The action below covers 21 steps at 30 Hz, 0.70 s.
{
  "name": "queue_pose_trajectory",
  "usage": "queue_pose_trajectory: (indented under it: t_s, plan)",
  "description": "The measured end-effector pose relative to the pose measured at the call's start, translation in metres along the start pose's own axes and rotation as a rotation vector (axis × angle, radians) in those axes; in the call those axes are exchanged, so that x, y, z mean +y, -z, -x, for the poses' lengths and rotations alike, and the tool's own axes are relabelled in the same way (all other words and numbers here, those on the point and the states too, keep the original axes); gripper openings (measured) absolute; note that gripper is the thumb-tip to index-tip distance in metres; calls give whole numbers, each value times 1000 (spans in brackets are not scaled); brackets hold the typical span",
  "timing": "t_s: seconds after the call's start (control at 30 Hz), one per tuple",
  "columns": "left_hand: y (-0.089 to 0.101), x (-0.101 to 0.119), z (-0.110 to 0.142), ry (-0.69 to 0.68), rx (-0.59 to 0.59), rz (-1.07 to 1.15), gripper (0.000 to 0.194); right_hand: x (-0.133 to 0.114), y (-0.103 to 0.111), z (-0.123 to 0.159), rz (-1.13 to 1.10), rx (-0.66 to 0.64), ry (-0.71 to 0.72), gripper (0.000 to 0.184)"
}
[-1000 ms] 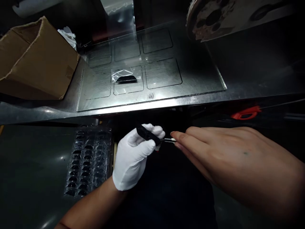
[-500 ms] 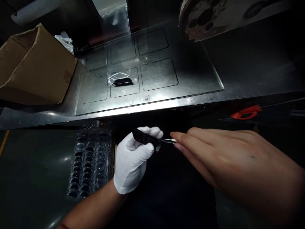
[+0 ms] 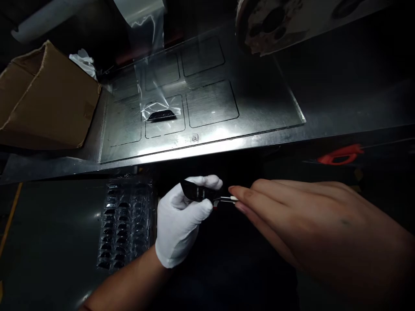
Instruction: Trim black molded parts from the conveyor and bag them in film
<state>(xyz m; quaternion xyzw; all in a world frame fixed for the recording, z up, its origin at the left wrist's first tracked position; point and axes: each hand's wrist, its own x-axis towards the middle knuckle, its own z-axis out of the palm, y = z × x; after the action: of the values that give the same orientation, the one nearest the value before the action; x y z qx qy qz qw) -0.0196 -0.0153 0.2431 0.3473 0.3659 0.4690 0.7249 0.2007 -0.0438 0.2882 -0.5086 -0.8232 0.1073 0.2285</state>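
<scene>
Head view, right hand (image 3: 292, 220): bare, palm down, reaching in from the right; its fingertips (image 3: 236, 189) and thumb are drawn narrowly together on a thin tool
Thin tool (image 3: 227, 199): pale and metallic, lying nearly level, pointing left; its tip meets the right end of a black part, though whether it enters cannot be told
Left hand (image 3: 181, 224): in a white glove, thumb and fingers curved in a loose C, the gap between them filled by the black part
Black part (image 3: 191, 191): long and dark, gripped between the gloved thumb below and the fingers above, tilted down to the right, in front of the bench edge
Clear plastic tray (image 3: 149, 203): left of the gloved hand, with rows of dark curved pieces (image 3: 104, 265)
Red handle (image 3: 352, 150): beyond the bare hand, loop-shaped, near the bench edge
Metal bench (image 3: 58, 164): bears a clear sheet (image 3: 266, 103) over rounded outlines
Bagged piece (image 3: 162, 115): black, in clear plastic, on the sheet
Cardboard box (image 3: 65, 95): at the bench's left, white cloth (image 3: 83, 62) behind it
Plastic film (image 3: 142, 13): hanging at the back
Round disc (image 3: 256, 19): worn, upper right
</scene>
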Motion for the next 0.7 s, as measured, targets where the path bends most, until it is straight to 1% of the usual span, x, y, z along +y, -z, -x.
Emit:
queue_pose_trajectory:
  t_s: [0.03,0.07,0.1,0.17,0.2,0.27,0.33,0.4,0.43,0.47,0.5,0.53,0.57,0.6,0.63,0.67,0.7]
  plan:
    - [-1,-1,-2,16,7,39,29,5,2,1,18,3,20,21]
    - [-2,0,-5,41,8,96,28,13,4,0,50,36,35,22]
    - [-4,0,-7,78,0,164,27,24,5,-2,97,87,35,24]
    - [-7,2,-13,163,-31,296,26,53,3,-13,212,196,-17,32]
    - [-9,3,-16,197,-47,345,25,70,-1,-22,265,224,-60,35]
    - [-14,3,-21,230,-71,399,25,104,-12,-45,328,233,-133,39]
    - [-18,2,-25,230,-83,411,25,128,-22,-69,324,262,-162,38]
    - [-21,0,-29,232,-93,401,25,136,-27,-80,275,317,-171,39]
    - [-23,-2,-31,236,-98,396,25,133,-27,-78,245,346,-173,40]
    - [-25,-3,-33,245,-102,394,25,127,-27,-69,216,367,-174,41]
    - [-26,-5,-35,256,-104,396,24,118,-27,-55,174,396,-175,42]
    - [-27,-6,-37,271,-109,400,24,108,-30,-35,109,431,-187,42]
    - [-28,-7,-39,288,-114,404,25,98,-36,-12,38,464,-231,42]
    - [-28,-9,-41,305,-119,409,25,89,-46,13,-103,555,-306,36]
    - [-27,-10,-42,320,-124,408,26,84,-60,38,-261,605,-455,29]
    - [-26,-12,-43,335,-132,401,26,83,-77,61,-392,684,-696,20]
    - [-25,-14,-43,352,-145,383,26,86,-95,80,-511,780,-968,22]
